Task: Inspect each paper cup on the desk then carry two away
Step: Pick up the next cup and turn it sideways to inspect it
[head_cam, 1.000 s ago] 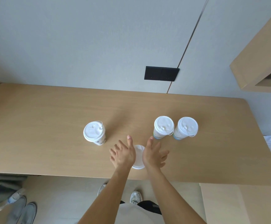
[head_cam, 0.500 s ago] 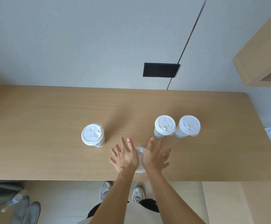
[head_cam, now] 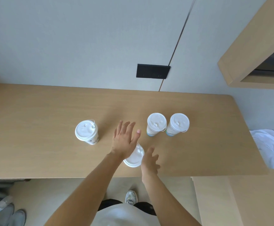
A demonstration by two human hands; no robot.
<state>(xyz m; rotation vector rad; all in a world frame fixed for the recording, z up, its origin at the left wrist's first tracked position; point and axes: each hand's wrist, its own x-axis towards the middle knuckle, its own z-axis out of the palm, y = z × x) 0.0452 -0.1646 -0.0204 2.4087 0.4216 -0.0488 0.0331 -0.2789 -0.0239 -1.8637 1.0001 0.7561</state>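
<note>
The left grip [head_cam: 124, 141] and right grip [head_cam: 150, 160] are both wide, fingers spread. The near cup [head_cam: 134, 158] stands between them on the desk [head_cam: 35, 152]. The lone cup [head_cam: 86, 132] is left of the left grip. The third cup [head_cam: 156, 123] and fourth cup [head_cam: 178, 123] stand beyond the right grip.

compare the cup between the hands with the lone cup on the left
The cup between the hands sits near the front edge of the desk, partly covered by the left hand; the lone cup stands further back, untouched. The lone cup shows its printed side; the other shows only its lid. Both have white lids.
</note>
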